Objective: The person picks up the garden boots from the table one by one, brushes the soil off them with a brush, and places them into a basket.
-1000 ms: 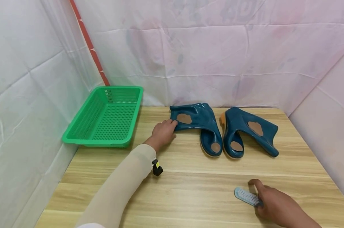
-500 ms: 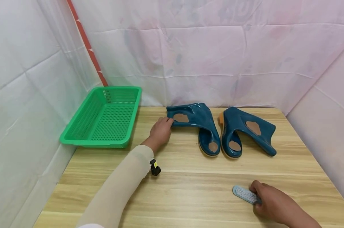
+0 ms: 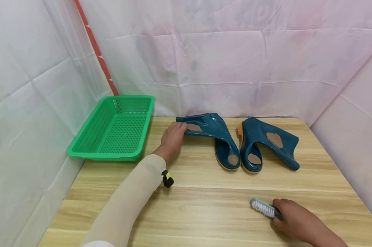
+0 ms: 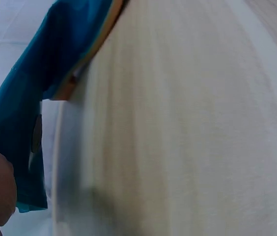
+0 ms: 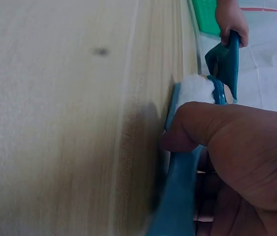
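In the head view my left hand (image 3: 172, 138) grips the shaft opening of a dark blue rubber boot (image 3: 215, 127). The left wrist view shows that boot (image 4: 20, 101) with its shaft lifted off the table. Brown patches mark its shaft and toe (image 3: 232, 159). A second blue boot (image 3: 256, 131), with similar brown patches, lies on its side just to the right. Near the front right, my right hand (image 3: 298, 220) holds a scrub brush (image 3: 263, 208) with white bristles. My thumb lies along its blue handle (image 5: 175, 196) in the right wrist view.
A green slotted plastic basket (image 3: 121, 137) stands at the back left of the wooden table (image 3: 201, 206). White and pinkish sheeting (image 3: 216, 65) hangs behind and at both sides. A small black camera (image 3: 167, 179) sits on my left wrist.
The held boot's shaft has shifted slightly left with my left hand. My right fingers have closed round the brush handle, and the brush has turned so its bristles show from the side.
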`<state>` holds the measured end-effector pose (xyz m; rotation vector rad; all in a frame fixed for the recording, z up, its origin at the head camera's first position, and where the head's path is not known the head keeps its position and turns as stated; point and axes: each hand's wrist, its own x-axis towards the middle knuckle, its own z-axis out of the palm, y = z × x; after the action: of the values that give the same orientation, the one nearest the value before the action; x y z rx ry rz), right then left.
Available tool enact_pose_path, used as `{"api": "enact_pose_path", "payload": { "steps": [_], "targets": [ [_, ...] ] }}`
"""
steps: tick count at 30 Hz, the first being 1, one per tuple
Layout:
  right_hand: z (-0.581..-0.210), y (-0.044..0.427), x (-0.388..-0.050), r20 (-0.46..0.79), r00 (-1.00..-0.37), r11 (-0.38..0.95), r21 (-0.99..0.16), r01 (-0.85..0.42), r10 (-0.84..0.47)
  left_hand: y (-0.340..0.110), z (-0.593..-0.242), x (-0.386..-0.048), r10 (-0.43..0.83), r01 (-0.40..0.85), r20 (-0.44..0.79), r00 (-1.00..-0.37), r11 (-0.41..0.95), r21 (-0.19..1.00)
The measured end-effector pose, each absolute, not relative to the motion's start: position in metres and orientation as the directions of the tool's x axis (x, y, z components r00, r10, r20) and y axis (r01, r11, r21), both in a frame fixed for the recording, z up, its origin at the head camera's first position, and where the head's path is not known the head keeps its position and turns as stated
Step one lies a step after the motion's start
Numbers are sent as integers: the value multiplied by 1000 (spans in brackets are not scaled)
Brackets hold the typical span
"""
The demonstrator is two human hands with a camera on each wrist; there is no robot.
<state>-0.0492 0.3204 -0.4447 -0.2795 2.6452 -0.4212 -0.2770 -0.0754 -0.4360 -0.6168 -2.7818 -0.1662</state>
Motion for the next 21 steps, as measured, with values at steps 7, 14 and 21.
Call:
{"api": "enact_pose_path", "payload": {
  "steps": [7, 14, 21],
  "targets": [
    [-435, 322, -49, -310, -905, 925, -332, -186, -293, -75, -409, -275, 442, 489, 436, -784, 872, -4],
    [-431, 316, -47, -206, -939, 933, -292, -209, -275, -83, -383, -270, 558, 606, 630, -540, 777, -168],
    [-428, 307, -44, -161, -964, 945, -287, -160, -212, -91, -356, -257, 595, 668, 697, -400, 710, -222]
  ]
}}
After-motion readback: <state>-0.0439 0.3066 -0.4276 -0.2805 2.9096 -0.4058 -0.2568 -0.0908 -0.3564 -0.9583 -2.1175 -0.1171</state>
